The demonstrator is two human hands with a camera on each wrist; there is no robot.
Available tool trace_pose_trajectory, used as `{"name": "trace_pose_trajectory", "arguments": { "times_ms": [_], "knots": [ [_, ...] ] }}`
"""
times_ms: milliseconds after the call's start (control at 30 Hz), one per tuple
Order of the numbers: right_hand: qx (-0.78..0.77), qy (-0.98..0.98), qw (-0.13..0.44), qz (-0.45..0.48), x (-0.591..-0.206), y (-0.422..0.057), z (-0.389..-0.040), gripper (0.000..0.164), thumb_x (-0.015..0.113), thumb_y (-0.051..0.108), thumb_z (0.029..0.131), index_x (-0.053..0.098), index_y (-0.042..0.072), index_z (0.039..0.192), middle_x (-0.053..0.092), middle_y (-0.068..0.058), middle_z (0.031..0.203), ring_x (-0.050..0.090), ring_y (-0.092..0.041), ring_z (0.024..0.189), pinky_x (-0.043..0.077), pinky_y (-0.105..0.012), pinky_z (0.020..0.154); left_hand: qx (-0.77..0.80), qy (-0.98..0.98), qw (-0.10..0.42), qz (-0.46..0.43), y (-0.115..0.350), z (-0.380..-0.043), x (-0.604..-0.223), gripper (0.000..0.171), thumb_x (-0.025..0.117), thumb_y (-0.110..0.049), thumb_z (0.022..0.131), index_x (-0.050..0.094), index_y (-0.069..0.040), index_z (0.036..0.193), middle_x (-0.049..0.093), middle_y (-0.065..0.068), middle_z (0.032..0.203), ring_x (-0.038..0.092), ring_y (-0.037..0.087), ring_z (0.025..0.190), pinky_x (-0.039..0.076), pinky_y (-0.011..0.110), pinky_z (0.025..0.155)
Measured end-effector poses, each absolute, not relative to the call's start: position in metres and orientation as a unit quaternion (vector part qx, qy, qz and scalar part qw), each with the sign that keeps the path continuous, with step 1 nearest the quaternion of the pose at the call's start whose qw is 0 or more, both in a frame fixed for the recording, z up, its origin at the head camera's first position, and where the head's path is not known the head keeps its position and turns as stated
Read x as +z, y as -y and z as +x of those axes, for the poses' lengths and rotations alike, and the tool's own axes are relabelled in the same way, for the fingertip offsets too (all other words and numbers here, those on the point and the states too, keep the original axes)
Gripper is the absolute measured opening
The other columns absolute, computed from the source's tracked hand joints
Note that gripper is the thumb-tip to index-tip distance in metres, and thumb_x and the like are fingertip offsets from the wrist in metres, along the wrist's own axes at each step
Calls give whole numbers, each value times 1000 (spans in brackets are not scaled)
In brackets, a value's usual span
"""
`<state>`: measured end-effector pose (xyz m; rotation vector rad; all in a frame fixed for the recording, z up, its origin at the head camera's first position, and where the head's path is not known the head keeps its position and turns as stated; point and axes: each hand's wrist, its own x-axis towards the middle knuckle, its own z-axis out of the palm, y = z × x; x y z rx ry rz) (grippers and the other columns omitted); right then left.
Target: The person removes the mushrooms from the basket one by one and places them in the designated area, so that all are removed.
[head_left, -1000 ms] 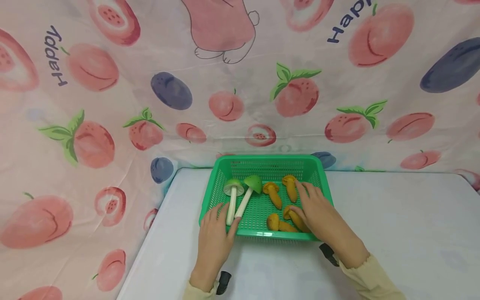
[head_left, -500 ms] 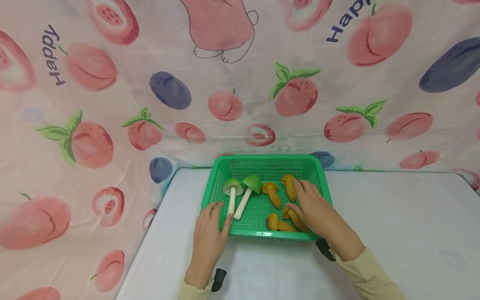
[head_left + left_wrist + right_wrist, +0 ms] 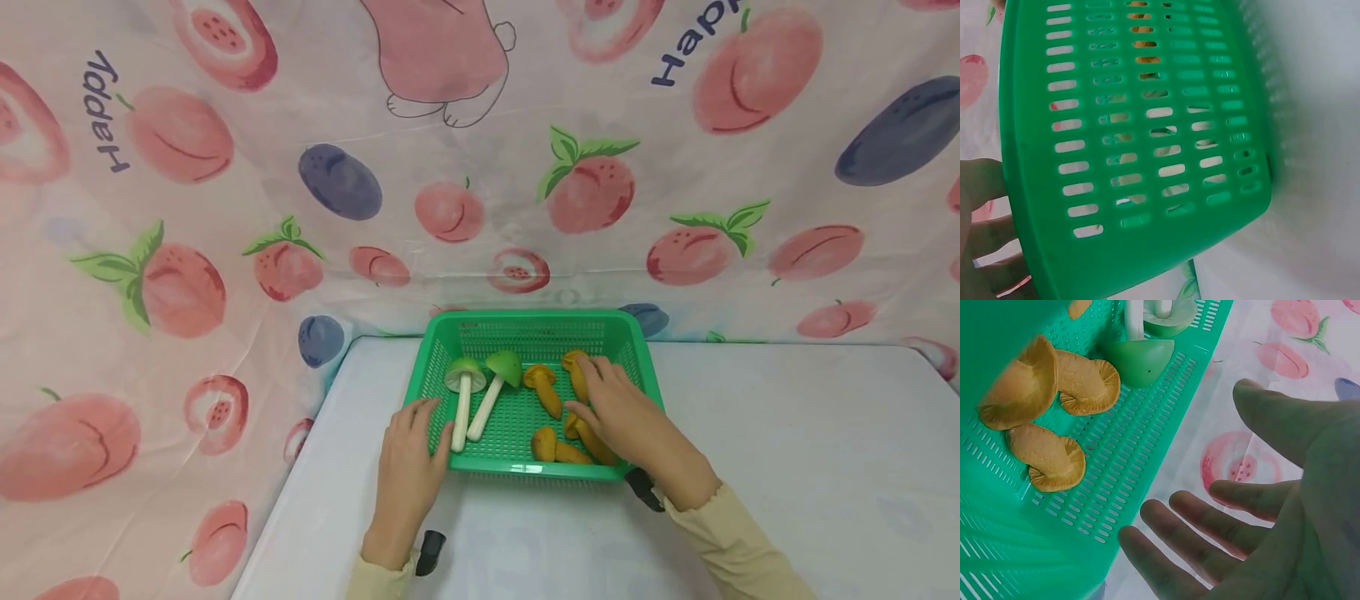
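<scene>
A green plastic basket (image 3: pixel 525 472) sits on the table. On its left side lie two toy mushrooms with green caps and white stems, the left one (image 3: pixel 464 408) and the right one (image 3: pixel 491 396). Several brownish-yellow toy mushrooms (image 3: pixel 546 392) lie in the middle and right. My left hand (image 3: pixel 408 467) is at the basket's front left corner, fingers loosely spread; in the left wrist view its fingers (image 3: pixel 994 234) partly pass behind the rim, and contact is unclear. My right hand (image 3: pixel 626 417) hovers over the right side, holding nothing, with fingers extended in the right wrist view.
A white-covered table (image 3: pixel 787 467) extends on both sides of the basket. Behind and to the left hangs a fruit-print cloth (image 3: pixel 480 150), close to the basket's back edge. Dark wrist devices (image 3: pixel 430 552) show below the sleeves.
My left hand has shifted left, off the white stem of the left green-capped mushroom. The right hand has drifted slightly left. Basket and mushrooms stay in place.
</scene>
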<state>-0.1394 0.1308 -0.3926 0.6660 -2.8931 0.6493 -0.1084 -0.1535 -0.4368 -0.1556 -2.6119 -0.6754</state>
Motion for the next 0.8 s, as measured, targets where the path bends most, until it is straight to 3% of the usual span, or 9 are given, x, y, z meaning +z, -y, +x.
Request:
{"name": "trace_pose_trajectory", "arguments": {
  "times_ms": [233,800],
  "knots": [
    [206,949,57,232,-393,-128,-145,53,57,20,101,40,-12,139,51,-28,128,51,-41,116,48,-51,96,-252,941,218,-57,160,-110,-434,40,70,-21,93,63,-1,127,61,17,127,55,36,121,46,50,98],
    [186,949,42,250,-391,-125,-161,49,59,20,100,46,-13,134,53,-25,123,53,-37,113,51,-45,91,-282,938,198,-35,171,-120,-435,38,69,-19,94,63,-3,128,59,16,129,54,34,121,46,50,99]
  ]
}}
